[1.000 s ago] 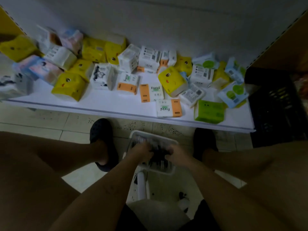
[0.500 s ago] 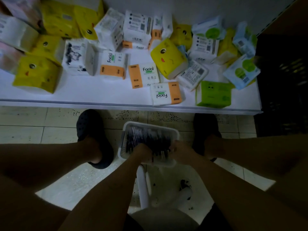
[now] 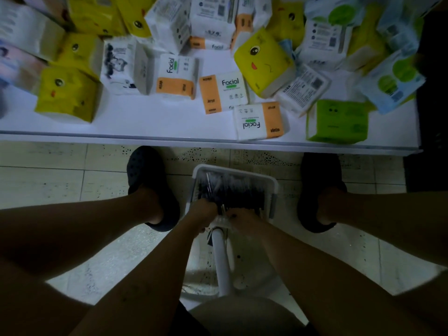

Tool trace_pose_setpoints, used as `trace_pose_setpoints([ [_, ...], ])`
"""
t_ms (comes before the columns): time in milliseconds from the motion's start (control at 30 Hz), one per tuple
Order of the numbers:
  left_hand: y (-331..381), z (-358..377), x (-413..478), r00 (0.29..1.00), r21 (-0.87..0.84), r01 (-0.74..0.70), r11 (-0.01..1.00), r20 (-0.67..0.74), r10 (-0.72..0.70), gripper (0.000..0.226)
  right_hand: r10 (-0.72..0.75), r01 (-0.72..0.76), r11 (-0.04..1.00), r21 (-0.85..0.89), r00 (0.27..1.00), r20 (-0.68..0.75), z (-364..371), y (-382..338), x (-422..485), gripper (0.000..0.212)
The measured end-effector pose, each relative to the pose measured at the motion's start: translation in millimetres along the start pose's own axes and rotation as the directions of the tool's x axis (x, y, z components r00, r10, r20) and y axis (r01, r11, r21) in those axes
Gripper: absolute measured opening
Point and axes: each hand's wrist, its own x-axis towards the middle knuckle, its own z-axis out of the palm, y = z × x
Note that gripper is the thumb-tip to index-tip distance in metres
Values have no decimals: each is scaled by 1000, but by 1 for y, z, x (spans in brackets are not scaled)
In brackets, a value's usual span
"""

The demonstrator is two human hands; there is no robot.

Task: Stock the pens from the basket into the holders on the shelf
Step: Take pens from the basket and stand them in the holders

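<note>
A white plastic basket (image 3: 272, 187) full of dark pens (image 3: 232, 190) sits on the floor between my feet. Both hands are at its near edge. My left hand (image 3: 202, 213) has its fingers curled down into the pens. My right hand (image 3: 242, 218) is close beside it, fingers curled. Between the two hands shows a small clear pack of pens (image 3: 221, 220), which both hands seem to hold; the dim light hides the fingertips. No pen holder is in view.
The low white shelf (image 3: 145, 122) ahead carries several tissue packs, yellow (image 3: 264, 64), orange-and-white (image 3: 223, 93) and green (image 3: 337, 121). My dark shoes (image 3: 145, 170) flank the basket on the tiled floor. A white stool leg (image 3: 221, 260) runs below my hands. A dark crate (image 3: 431, 93) stands right.
My head has tipped down and closer, so the shelf fills the top of the view. Both hands have drawn back from the middle of the basket to its near edge.
</note>
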Motion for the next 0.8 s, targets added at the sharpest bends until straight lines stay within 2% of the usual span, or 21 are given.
trace_pose_setpoints([
  [100, -3, -2, 1, 1000, -28, 12, 1000, -15, -13, 14, 34, -34, 999, -18, 999, 7, 3, 2, 3, 27],
  [233, -1, 2, 0, 994, 29, -58, 998, -94, 60, 30, 74, -70, 997, 39, 990, -123, -8, 7, 4, 33],
  [333, 2, 6, -5, 987, 33, -97, 995, -127, 100, 26, 99, -83, 993, 89, 976, -193, -22, 10, 0, 37],
  [433, 4, 7, -11, 990, 18, -105, 994, -92, 106, 24, 97, -102, 995, -18, 974, -203, -32, 11, -6, 39],
  [533, 8, 6, -17, 986, 31, -132, 991, -96, 134, 23, 103, -115, 992, -45, 972, -209, -39, 12, -16, 36],
  [600, 11, 5, -23, 976, -8, -183, 983, -123, 181, 20, 120, -104, 992, 77, 963, -241, -37, 12, -24, 27],
  [667, 15, 4, -31, 962, -66, -236, 970, -159, 223, 23, 136, -82, 976, 201, 953, -269, -34, 7, -36, 31],
  [733, 18, 4, -39, 938, -72, -297, 952, -207, 277, 30, 136, -74, 971, 228, 954, -269, -34, 0, -46, 25],
  [800, 21, 3, -47, 909, -32, -346, 938, -258, 327, 24, 118, -55, 967, 249, 962, -247, -37, -7, -56, 18],
])
